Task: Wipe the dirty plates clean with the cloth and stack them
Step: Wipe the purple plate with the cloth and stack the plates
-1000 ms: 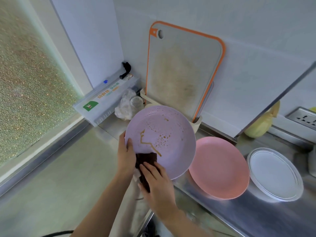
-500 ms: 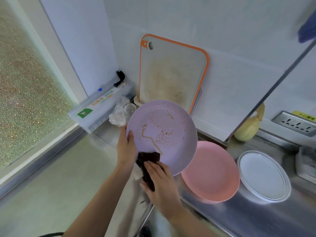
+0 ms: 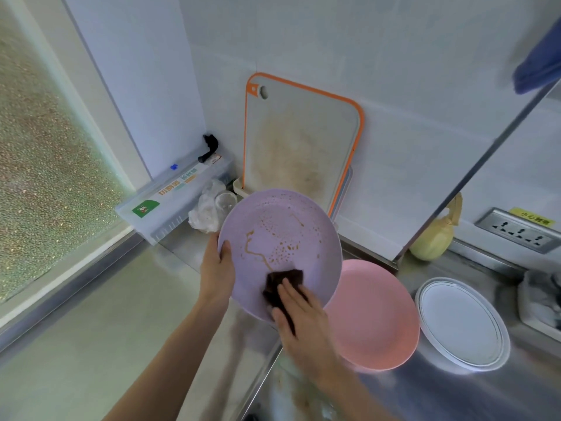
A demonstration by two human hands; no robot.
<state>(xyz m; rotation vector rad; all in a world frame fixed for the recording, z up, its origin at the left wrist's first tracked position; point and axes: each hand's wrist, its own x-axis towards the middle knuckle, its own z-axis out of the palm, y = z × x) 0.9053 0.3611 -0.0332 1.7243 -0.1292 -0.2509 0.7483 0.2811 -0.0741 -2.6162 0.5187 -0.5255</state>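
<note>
A lilac plate (image 3: 282, 232) is held tilted above the counter, streaked and spotted with brown sauce. My left hand (image 3: 217, 268) grips its left rim, thumb on the face. My right hand (image 3: 300, 317) presses a dark brown cloth (image 3: 282, 281) flat against the plate's lower part. A pink plate (image 3: 376, 314) lies on the steel counter just to the right, partly under the lilac one. Further right sits a white plate (image 3: 461, 322) with a thin dark ring.
An orange-edged cutting board (image 3: 300, 141) leans on the wall behind. A wrap dispenser box (image 3: 173, 199), crumpled plastic and a small glass (image 3: 226, 202) sit at the left. A yellowish bag (image 3: 434, 238), wall socket (image 3: 522, 232) and a grey container (image 3: 543, 299) are right.
My right hand has slid the cloth up and to the right onto the plate's face. The view has shifted, so everything sits a little lower in frame.
</note>
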